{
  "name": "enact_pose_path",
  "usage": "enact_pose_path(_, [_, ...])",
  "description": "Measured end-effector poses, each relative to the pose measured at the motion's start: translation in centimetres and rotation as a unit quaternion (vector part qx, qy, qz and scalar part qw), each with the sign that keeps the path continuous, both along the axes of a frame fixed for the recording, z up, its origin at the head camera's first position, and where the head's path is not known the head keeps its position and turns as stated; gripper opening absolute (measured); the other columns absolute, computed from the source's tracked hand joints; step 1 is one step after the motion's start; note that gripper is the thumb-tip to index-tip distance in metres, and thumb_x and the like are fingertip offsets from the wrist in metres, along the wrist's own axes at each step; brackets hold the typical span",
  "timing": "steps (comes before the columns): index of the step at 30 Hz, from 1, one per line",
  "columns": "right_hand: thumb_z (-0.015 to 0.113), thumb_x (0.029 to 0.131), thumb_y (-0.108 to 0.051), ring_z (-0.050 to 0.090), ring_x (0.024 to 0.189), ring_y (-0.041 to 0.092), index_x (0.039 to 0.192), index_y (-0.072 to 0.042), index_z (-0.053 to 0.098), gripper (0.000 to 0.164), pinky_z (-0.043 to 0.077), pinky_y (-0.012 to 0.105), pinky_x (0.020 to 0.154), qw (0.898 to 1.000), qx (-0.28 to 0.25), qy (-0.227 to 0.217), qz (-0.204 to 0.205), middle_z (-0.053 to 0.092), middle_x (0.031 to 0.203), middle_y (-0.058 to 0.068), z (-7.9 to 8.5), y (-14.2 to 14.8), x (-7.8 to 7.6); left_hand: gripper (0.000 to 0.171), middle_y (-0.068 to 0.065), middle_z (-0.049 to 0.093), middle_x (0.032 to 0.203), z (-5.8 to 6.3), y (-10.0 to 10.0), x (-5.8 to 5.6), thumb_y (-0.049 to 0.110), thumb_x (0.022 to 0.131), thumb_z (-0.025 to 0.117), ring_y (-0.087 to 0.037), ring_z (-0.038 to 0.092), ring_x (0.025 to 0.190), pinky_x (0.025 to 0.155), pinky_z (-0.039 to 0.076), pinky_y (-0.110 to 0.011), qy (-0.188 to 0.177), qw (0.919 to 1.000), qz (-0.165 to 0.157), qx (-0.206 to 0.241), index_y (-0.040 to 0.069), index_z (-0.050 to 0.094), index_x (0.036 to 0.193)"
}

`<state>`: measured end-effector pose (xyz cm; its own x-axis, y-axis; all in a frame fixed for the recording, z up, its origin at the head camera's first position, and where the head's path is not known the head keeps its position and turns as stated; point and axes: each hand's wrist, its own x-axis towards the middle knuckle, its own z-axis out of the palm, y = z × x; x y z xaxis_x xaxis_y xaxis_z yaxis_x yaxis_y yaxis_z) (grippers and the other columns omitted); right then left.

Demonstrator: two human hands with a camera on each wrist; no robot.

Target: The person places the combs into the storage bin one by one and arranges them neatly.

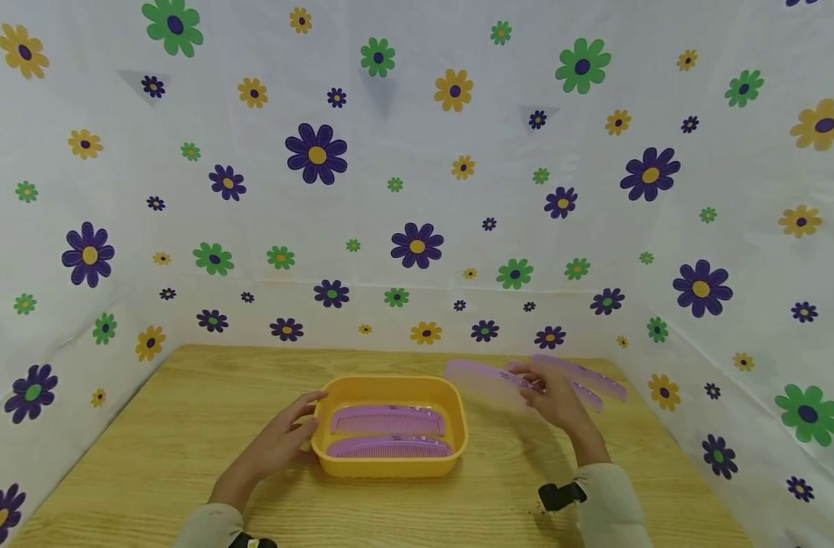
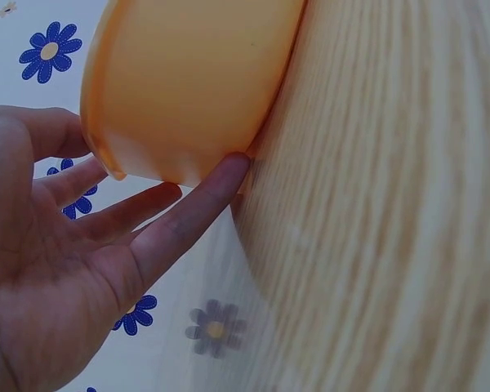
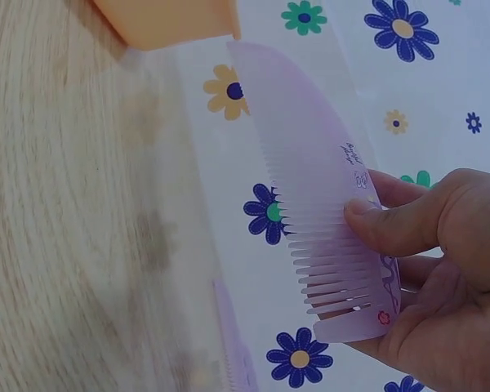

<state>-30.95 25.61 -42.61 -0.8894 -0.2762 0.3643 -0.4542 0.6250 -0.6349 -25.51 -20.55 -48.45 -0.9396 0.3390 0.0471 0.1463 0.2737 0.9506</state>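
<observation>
My right hand pinches a light purple comb between thumb and fingers, near one end. In the head view the comb is raised over the table to the right of a yellow plastic basin, one end angled toward it. At the basin's left end my left hand touches the outer wall and rim with spread, mostly straight fingers. Inside the basin lie two purple combs, a rear comb and a front comb, side by side with teeth toward me.
Behind my right hand, another purple comb lies at the table's back right, with a further comb partly hidden by the hand. The wooden table is enclosed at the back and sides by a white flowered cloth.
</observation>
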Motion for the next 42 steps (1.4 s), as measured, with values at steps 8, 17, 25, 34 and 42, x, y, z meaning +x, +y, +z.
enact_pose_path(8, [0.057,0.087,0.009,0.058,0.07,0.02,0.118,-0.007,0.064,0.035,0.052,0.021,0.057,1.0,0.001,-0.019,-0.009,0.065,0.099,0.024,0.7,-0.4,0.2,0.047,-0.029,0.028,0.149,0.1,0.0,-0.1,0.02,0.103,0.039,-0.052,0.043,0.126,0.074,0.06,-0.043,0.001,1.0,-0.001,0.0,0.016,0.027,0.148])
enact_pose_path(17, [0.058,0.087,0.009,0.06,0.074,0.021,0.116,-0.007,0.065,0.034,0.053,0.02,0.059,1.0,0.008,-0.011,-0.014,0.066,0.099,0.02,0.8,-0.6,0.3,0.046,-0.028,0.029,0.148,0.1,0.0,0.0,0.02,0.103,0.039,-0.051,0.044,0.126,0.074,0.06,-0.043,-0.006,1.0,0.004,0.0,0.016,0.028,0.148])
enact_pose_path(25, [0.059,0.086,0.009,0.061,0.078,0.022,0.116,-0.008,0.065,0.035,0.054,0.019,0.061,1.0,0.007,-0.019,-0.018,0.066,0.101,0.02,1.0,-0.8,0.4,0.047,-0.029,0.028,0.148,0.1,0.0,-0.1,0.021,0.104,0.039,-0.051,0.044,0.126,0.074,0.06,-0.043,-0.004,1.0,-0.002,0.0,0.016,0.027,0.149])
enact_pose_path(34, [0.058,0.087,0.008,0.062,0.081,0.021,0.116,-0.009,0.065,0.035,0.055,0.021,0.063,1.0,0.021,-0.015,-0.016,0.066,0.105,0.017,1.1,-1.5,0.6,0.047,-0.029,0.028,0.149,-0.1,-0.1,-0.1,0.022,0.104,0.039,-0.051,0.044,0.126,0.074,0.06,-0.043,-0.006,1.0,-0.003,-0.004,0.017,0.026,0.149])
enact_pose_path(42, [0.058,0.088,0.007,0.062,0.08,0.02,0.117,-0.01,0.065,0.034,0.055,0.021,0.062,0.999,0.025,-0.019,-0.015,0.066,0.105,0.016,1.6,-1.9,0.9,0.048,-0.03,0.024,0.15,0.4,0.0,0.1,0.021,0.103,0.039,-0.054,0.039,0.129,0.075,0.06,-0.044,-0.004,0.9999,-0.014,0.005,0.014,0.025,0.149])
